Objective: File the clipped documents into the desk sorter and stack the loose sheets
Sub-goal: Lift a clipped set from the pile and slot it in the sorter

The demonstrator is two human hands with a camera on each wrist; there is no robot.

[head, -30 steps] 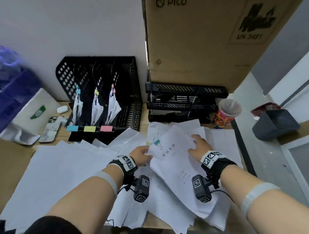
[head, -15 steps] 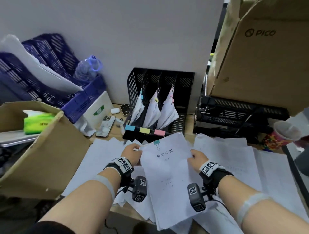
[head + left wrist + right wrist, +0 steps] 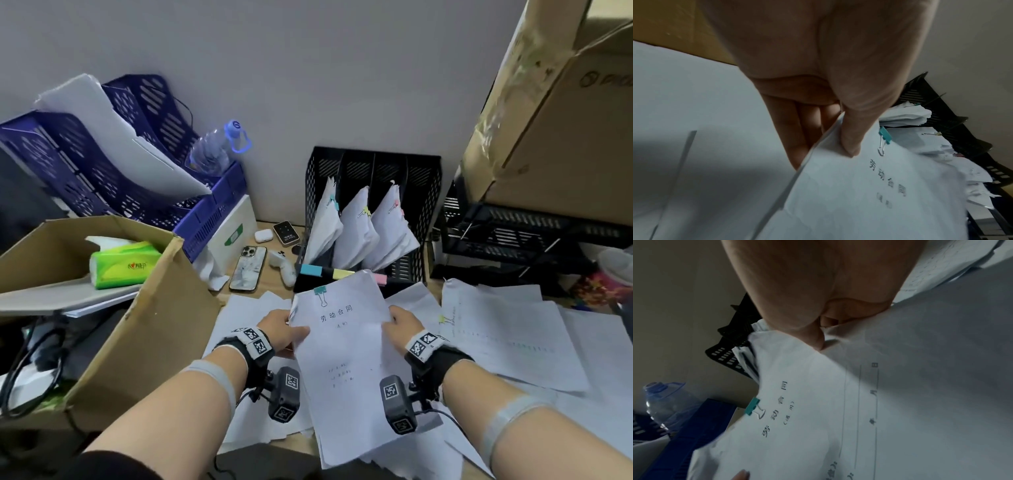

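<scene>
Both hands are holding one clipped document [image 3: 342,346] above the desk. Her or his left hand [image 3: 281,330] is pinching the document's left edge, thumb on top and fingers [image 3: 797,129] underneath, as the left wrist view is showing. On the opposite edge, the right hand [image 3: 402,325] is gripping with its thumb pressed on the page, and the paper is creasing there in the right wrist view.

Held this way, the document is running lengthwise away from the person, its top edge pointing toward the black desk sorter [image 3: 373,171] and overlapping the sorter's front lip. At its top left corner a teal binder clip [image 3: 320,291] is sitting. Large Chinese characters, 劳动合同, are reading across the cover page.

Inside the sorter, three clipped bundles are leaning, one per slot, above blue, yellow and pink labels on the front. Loose sheets [image 3: 513,329] are lying scattered across the desk around and beneath the hands.

Only the head view is showing a cardboard box [image 3: 565,120] at right with partial lettering, and a green tissue pack [image 3: 123,263] at left.
</scene>
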